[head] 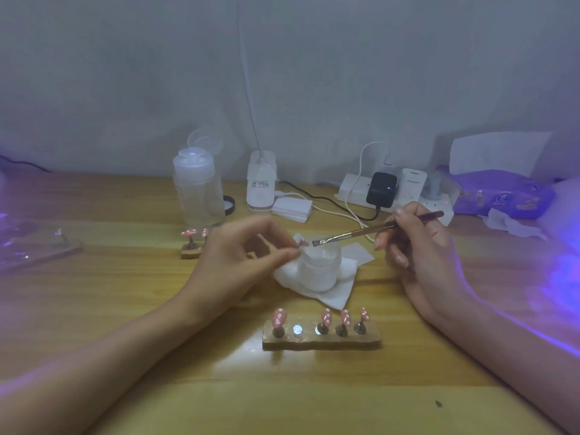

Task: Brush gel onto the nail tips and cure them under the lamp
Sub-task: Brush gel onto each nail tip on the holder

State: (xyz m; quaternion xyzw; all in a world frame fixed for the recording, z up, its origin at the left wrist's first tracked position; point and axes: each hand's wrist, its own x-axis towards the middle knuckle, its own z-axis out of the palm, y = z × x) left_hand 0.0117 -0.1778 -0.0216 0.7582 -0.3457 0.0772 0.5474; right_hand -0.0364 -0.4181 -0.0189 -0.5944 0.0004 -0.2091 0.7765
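1. Roughly mid-frame, the left hand (248,255) has its fingers curled, with thumb and forefinger pinching a small pale piece (298,241) — too blurred to tell what it is.
2. Right of centre, the right hand (417,246) grips a thin brush with a dark reddish handle (376,229). Its bristles lie just beside the pale piece, above the mouth of a small clear glass jar (320,271).
3. That jar stands on a folded white tissue pad (332,296) on the yellowish wooden table (157,309).
4. At lower centre, a rough wooden holder strip (321,340) carries four pink white-dotted nail tips (326,317) upright on small stands — a bare metal disc (297,329) sits between the first and second.
5. Left of the left hand, a small wooden block (190,253) bears more pink tips (189,233).
6. Along the back of the table stand a tall clear plastic pump bottle (197,189) and a white power strip (354,188) with a black adapter (381,189) plugged in. A violet glow (561,277) washes the right edge.
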